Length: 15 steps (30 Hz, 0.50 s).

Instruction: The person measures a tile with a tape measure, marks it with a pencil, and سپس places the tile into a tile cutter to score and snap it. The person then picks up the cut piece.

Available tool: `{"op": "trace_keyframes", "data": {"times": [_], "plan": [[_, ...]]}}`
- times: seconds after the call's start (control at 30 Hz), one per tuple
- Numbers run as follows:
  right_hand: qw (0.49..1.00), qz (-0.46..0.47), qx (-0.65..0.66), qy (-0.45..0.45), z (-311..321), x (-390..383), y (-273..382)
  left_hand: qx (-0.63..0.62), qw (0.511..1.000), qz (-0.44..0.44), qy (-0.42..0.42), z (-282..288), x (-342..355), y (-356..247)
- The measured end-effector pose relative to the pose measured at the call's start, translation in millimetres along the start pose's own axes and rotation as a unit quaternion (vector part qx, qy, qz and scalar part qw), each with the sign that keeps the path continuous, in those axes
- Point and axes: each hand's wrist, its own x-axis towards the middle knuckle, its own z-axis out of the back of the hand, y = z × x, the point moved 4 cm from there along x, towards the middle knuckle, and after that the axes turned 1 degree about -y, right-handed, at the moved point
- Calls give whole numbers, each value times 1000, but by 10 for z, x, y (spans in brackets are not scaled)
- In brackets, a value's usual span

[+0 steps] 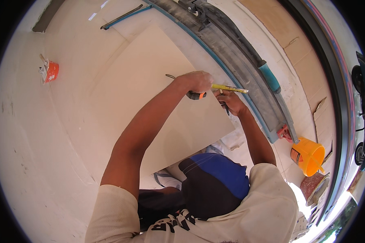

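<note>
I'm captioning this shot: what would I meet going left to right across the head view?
Small orange-red tub → left hand → right hand → teal handle grip → yellow-orange bucket.

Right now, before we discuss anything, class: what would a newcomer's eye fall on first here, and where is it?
Probably the blue-and-black cap at the lower middle. Above it, a yellow tape blade runs from the left hand to beside the right hand, near the edge of a large pale tile. At the right, an orange-yellow bucket stands out by the lower end of the tile cutter.
</note>
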Motion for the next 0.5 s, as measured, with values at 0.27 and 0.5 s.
{"op": "trace_keyframes", "data": {"times": [0.27,0.5], "plan": [[977,37,-208,-45,109,106,57,-10,999,-32,-20,0,-3,-49],[884,162,-419,-128,15,389,93,-69,997,15,-7,56,-41,-19]]}}
